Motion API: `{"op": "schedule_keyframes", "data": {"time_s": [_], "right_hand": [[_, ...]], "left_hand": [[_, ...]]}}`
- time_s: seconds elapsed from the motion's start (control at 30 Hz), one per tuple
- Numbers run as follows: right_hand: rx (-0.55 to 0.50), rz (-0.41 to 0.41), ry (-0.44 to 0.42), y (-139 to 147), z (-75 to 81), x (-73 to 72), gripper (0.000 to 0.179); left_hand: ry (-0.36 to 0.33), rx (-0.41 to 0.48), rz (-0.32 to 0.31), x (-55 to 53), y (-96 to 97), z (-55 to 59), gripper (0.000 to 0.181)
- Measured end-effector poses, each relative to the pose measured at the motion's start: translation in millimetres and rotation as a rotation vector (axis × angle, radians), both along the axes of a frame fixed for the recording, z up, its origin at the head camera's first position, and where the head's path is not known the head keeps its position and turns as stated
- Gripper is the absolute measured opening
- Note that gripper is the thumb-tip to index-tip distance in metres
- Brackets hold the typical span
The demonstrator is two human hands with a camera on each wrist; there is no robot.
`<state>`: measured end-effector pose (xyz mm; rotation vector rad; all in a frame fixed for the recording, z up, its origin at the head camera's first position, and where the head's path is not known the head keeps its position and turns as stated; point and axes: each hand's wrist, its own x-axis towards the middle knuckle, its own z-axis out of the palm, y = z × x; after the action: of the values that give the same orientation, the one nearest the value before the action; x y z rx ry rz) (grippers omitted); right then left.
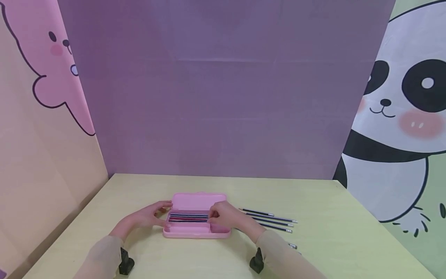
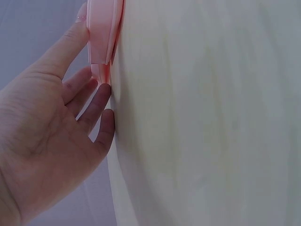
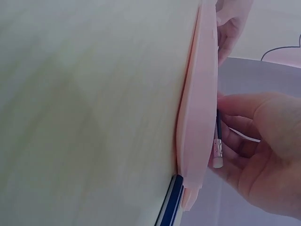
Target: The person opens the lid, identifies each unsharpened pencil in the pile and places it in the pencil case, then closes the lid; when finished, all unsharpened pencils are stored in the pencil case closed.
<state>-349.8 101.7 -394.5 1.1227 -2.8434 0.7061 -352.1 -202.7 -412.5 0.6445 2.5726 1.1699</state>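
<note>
1. Pencil case point(image 1: 186, 235) lies open on the counter point(image 1: 139, 188), its lid point(image 1: 198, 201) back on the far side, with a row of pencils point(image 1: 188, 217) in the long compartment.
2. The right grip point(image 1: 224, 214) pinches one pencil point(image 3: 217, 145) over the case's right end, eraser outward; its tip is hidden. Lowered at a slant, that pencil could snag on the compartment's wall or ride up over its neighbours.
3. The left grip point(image 1: 149, 215) is relaxed, thumb against the case's left end, fingers spread beside the lid. So light a touch might let the case slide or turn if the right side pushes down hard.
4. Loose pencils point(image 1: 275, 227) lie to the right, some under the right forearm. A sweep of the sleeve point(image 1: 278, 248) could roll them.
5. Crowding is another likely risk: pencils stacked above the rim would probably keep the lid from closing.
</note>
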Motion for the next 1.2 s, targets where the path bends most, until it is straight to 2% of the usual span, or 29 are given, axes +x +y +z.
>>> {"op": "schedule_keyframes", "data": {"time_s": [0.3, 0.8, 1.2], "right_hand": [[0.030, 0.000, 0.018, -0.5, -1.1, -0.9, 0.007], [0.043, -0.014, 0.054, 4.3, -0.6, -2.0, 0.006], [-0.014, -0.062, -0.014, 15.6, 6.7, -1.2, 0.009]], "left_hand": [[-0.016, -0.006, 0.034, -1.0, 1.1, -1.0, 0.080], [-0.009, -0.004, 0.012, 0.5, 1.2, 1.0, 0.082], [0.005, -0.023, 0.002, 0.9, 1.4, 2.1, 0.082]]}}
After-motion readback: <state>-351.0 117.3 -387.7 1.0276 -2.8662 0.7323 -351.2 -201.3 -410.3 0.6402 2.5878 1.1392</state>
